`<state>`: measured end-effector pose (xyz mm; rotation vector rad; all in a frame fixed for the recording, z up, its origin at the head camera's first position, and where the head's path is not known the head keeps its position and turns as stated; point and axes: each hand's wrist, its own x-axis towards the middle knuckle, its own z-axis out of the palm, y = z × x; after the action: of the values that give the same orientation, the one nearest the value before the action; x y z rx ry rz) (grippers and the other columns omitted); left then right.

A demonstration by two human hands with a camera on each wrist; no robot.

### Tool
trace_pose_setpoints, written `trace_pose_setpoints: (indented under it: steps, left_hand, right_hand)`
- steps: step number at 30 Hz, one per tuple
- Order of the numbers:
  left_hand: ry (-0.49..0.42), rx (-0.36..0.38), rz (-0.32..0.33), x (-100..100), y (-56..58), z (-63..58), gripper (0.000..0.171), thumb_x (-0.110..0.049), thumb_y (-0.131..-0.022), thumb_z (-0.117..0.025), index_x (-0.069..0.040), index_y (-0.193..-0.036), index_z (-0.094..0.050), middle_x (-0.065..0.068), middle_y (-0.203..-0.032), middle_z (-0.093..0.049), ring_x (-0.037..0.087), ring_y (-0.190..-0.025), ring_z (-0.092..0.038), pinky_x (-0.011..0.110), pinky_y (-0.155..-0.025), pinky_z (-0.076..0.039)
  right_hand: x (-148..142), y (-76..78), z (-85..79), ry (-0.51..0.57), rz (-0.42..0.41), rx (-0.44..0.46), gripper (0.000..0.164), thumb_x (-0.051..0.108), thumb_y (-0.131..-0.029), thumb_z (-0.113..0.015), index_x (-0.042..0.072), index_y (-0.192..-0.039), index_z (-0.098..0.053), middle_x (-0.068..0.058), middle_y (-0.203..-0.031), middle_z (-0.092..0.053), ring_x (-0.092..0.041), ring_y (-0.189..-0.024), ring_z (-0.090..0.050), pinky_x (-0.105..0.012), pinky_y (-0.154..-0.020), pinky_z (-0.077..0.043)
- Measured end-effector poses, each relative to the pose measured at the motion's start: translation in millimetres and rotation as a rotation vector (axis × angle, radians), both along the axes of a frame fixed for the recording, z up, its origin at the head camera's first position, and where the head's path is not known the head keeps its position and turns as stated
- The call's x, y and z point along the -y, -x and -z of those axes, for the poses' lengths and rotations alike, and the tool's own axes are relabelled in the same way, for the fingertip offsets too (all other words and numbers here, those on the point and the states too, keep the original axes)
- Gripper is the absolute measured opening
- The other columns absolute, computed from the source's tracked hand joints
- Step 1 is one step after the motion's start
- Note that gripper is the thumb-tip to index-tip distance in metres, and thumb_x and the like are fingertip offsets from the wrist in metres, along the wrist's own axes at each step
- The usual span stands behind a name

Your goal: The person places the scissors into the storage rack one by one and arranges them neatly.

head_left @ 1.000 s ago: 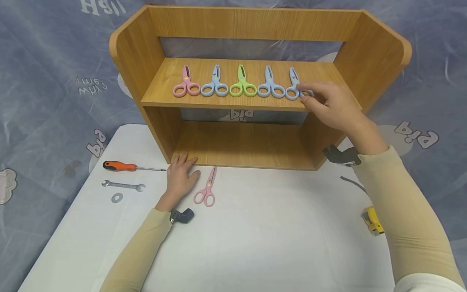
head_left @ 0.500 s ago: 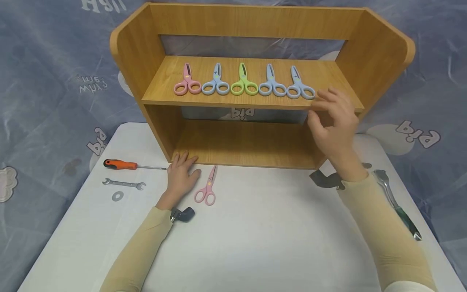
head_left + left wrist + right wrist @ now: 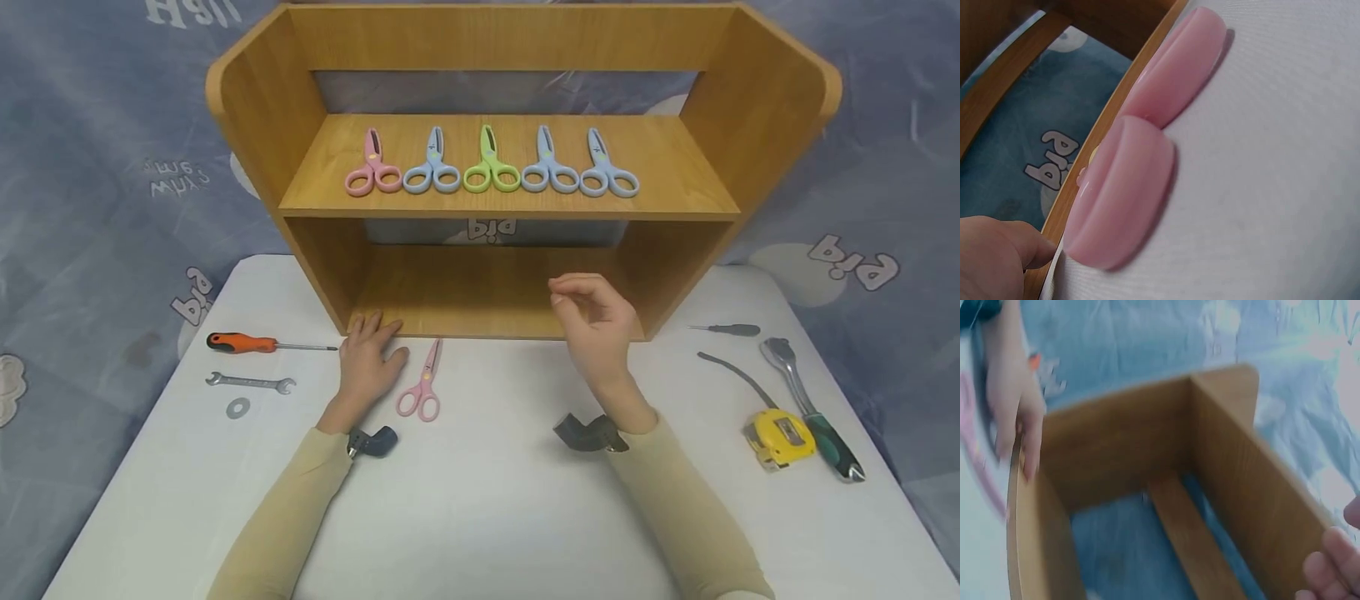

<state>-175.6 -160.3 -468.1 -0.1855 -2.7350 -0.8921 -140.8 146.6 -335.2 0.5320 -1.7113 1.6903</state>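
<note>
My left hand (image 3: 367, 362) rests at the front left corner of the wooden shelf (image 3: 510, 216), fingertips on the edge of its bottom board. Right beside its thumb, pink scissors (image 3: 427, 385) lie on the white table, blades toward the shelf; their handle loops (image 3: 1122, 194) fill the left wrist view. My right hand (image 3: 597, 329) hangs before the lower compartment with loosely curled fingers, holding nothing. On the upper board several scissors stand in a row, handles forward: pink scissors (image 3: 373, 166), green scissors (image 3: 491, 163) and blue ones, with blue scissors (image 3: 608, 168) at the right end.
Left on the table lie an orange screwdriver (image 3: 243, 342), a wrench (image 3: 251, 382) and a washer (image 3: 237, 407). At the right are a small dark-handled tool (image 3: 733, 329), a yellow tape measure (image 3: 781, 438) and a green-handled metal tool (image 3: 829, 442). A grey-blue cloth hangs behind.
My right hand has let go of the rightmost blue scissors and moved down and left, away from the upper board. The left hand stays in place.
</note>
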Motion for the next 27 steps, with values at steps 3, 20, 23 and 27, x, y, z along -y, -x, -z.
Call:
trace_pose_setpoints:
  steps: [3,20,23,27]
  left_hand:
    - [-0.011,0.005,0.002,1,-0.3,1.8,0.051,-0.025,-0.087,-0.066,-0.009,-0.136,-0.065,0.025,-0.155,-0.047,0.051,-0.151,-0.028,0.071,-0.115,-0.025]
    - [-0.006,0.01,0.01,-1,0.1,-2.2,0.051,-0.026,-0.088,-0.064,-0.009,-0.136,-0.065,0.024,-0.156,-0.046,0.05,-0.152,-0.028,0.069,-0.116,-0.025]
    - [-0.005,0.0,0.006,0,-0.7,-1.9,0.051,-0.026,-0.088,-0.064,-0.009,-0.136,-0.065,0.024,-0.156,-0.046,0.05,-0.152,-0.028,0.07,-0.115,-0.025]
    - [-0.008,-0.006,0.002,2,-1.6,-1.4,0.051,-0.026,-0.088,-0.064,-0.009,-0.136,-0.066,0.025,-0.156,-0.046,0.051,-0.151,-0.029,0.07,-0.115,-0.026]
  right_hand:
    - [21,-4.4,-1.2,-0.043,-0.072,0.051,0.007,-0.018,-0.083,-0.062,-0.017,-0.088,-0.066,0.003,-0.09,-0.075,-0.002,-0.089,-0.068,-0.019,-0.083,-0.055]
    - [90,-25.8,97.8,-1.101,-0.321,0.386,0.024,0.024,-0.088,-0.071,0.016,-0.11,-0.076,0.0,-0.093,-0.068,-0.01,-0.079,-0.055,-0.025,-0.07,-0.046]
    - [92,-26.8,101.5,-1.179,-0.274,0.357,0.016,0.026,-0.086,-0.074,0.018,-0.099,-0.076,0.003,-0.084,-0.064,-0.008,-0.07,-0.05,-0.024,-0.062,-0.041]
    - [94,-25.8,102.6,-1.234,-0.228,0.368,0.012,0.03,-0.084,-0.077,0.02,-0.085,-0.071,0.004,-0.078,-0.058,-0.01,-0.069,-0.048,-0.025,-0.058,-0.038]
